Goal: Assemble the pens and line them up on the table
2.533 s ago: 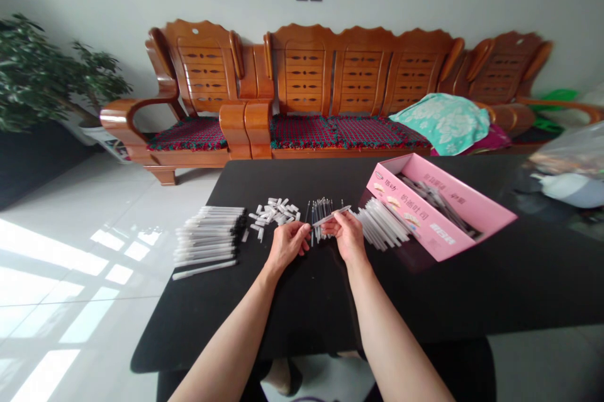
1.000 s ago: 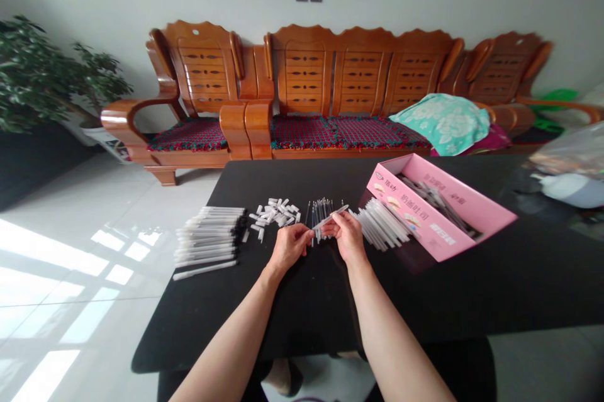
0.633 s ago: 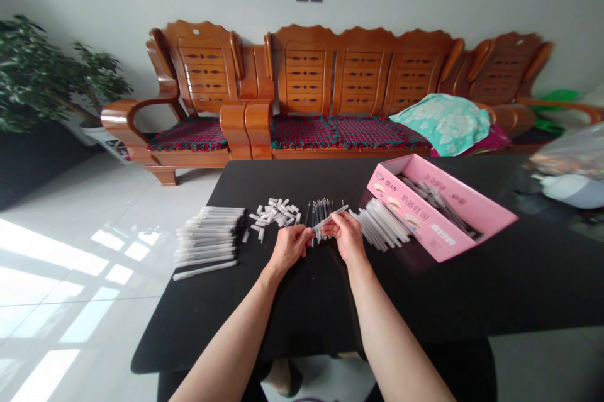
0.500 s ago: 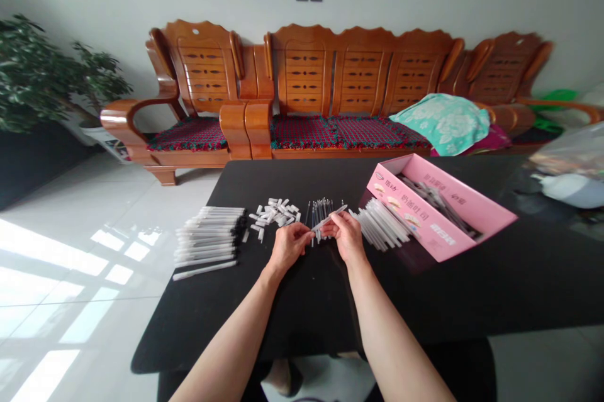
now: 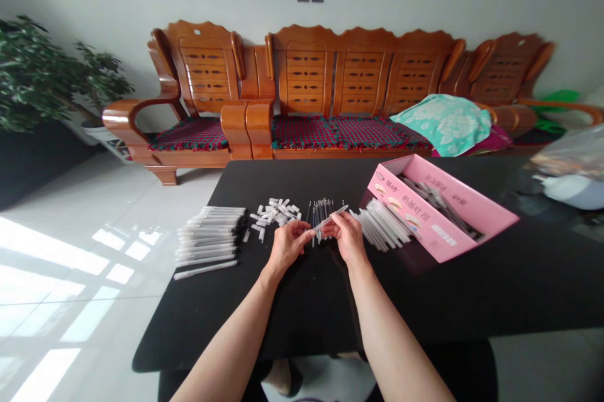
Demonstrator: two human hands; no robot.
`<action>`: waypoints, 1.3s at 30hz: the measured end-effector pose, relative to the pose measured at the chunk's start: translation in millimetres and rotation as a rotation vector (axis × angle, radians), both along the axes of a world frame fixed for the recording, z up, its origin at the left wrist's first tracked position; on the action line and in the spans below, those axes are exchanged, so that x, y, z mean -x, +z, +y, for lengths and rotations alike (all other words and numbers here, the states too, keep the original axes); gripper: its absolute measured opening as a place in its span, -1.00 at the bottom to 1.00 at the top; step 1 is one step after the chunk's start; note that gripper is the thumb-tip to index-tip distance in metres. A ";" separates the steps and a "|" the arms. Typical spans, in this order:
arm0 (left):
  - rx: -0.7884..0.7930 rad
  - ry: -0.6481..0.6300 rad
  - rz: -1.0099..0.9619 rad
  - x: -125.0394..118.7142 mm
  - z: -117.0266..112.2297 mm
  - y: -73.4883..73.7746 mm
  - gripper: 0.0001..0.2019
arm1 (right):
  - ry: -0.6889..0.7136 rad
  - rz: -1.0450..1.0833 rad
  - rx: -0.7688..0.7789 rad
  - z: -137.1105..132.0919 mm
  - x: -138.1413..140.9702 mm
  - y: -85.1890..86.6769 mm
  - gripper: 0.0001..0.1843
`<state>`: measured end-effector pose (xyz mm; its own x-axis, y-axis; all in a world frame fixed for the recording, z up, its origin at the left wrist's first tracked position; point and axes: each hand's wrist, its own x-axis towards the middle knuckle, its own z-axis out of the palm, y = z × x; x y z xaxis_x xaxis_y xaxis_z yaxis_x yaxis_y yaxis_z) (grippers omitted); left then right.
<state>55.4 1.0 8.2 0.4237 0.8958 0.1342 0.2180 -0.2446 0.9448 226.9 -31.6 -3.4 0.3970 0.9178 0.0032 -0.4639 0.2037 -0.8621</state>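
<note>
Over the middle of the black table, a translucent white pen barrel (image 5: 336,215) slants up to the right between my two hands. My right hand (image 5: 348,233) is closed on it, thumb and fingers around its middle. The fingertips of my left hand (image 5: 289,243) pinch its lower left end; whether a refill is inside is too small to tell. Just behind my hands lie several dark pen refills (image 5: 323,206) side by side. Small white pen caps (image 5: 274,211) are heaped beyond my left hand. More empty-looking barrels (image 5: 383,224) lie in a row right of my right hand.
A row of white pens with black ends (image 5: 210,235) lies on the table (image 5: 311,307) at left. The pink box (image 5: 441,232) at right holds dark slim pieces (image 5: 438,197). A plastic bag (image 5: 573,160) sits at the far right. Behind stands a wooden sofa (image 5: 358,75).
The hands and the barrel hold almost the same place. My left fingertips have edged slightly right against the barrel's lower end. The piles and box are unchanged.
</note>
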 end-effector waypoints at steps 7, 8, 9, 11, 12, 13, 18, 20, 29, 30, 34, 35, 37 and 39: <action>-0.036 -0.082 0.112 -0.9 -3.9 3.5 -0.67 | 0.014 -0.016 -0.001 0.0 0.7 -0.5 -0.71; -0.034 -0.073 0.097 -1.0 -3.4 3.6 -0.70 | 0.015 -0.011 0.001 -0.2 0.4 0.0 -0.71; -0.033 -0.063 0.075 -0.2 -2.1 3.7 -0.71 | 0.014 -0.002 0.002 -0.4 -0.2 0.6 -0.72; -0.044 0.017 0.015 5.1 3.3 3.9 -0.70 | 0.003 0.028 -0.006 -1.1 -2.1 1.4 -0.73; -0.055 0.094 -0.011 9.7 7.3 3.9 -0.69 | -0.004 0.043 -0.014 -1.5 -3.3 1.5 -0.74; -0.070 0.190 -0.029 15.3 11.9 3.8 -0.69 | -0.009 0.055 -0.021 -1.9 -4.4 1.2 -0.75; -0.213 0.502 0.110 41.3 29.9 0.7 -0.82 | 0.014 0.060 -0.013 -3.3 -6.3 -1.3 -0.81; -0.301 0.485 0.187 42.7 30.7 -0.6 -0.87 | 0.022 0.039 -0.008 -4.0 -5.0 -0.7 -0.81; -0.480 0.324 0.521 21.2 26.2 -7.2 -0.84 | 0.100 -0.099 0.034 -8.6 1.3 7.3 -0.72; -0.487 0.328 0.550 20.4 26.8 -8.0 -0.84 | 0.109 -0.098 0.046 -8.8 1.5 7.3 -0.71; -0.475 0.353 0.621 19.8 27.5 -8.5 -0.85 | 0.123 -0.100 0.056 -9.3 1.6 7.0 -0.69; -0.467 0.357 0.627 20.0 27.1 -7.9 -0.86 | 0.123 -0.100 0.057 -9.2 1.5 6.9 -0.69; -0.450 0.363 0.623 20.4 26.0 -6.1 -0.88 | 0.119 -0.098 0.062 -9.0 1.4 6.6 -0.68; -0.433 0.374 0.594 20.8 24.4 -4.1 -0.90 | 0.115 -0.097 0.064 -8.7 1.3 6.5 -0.68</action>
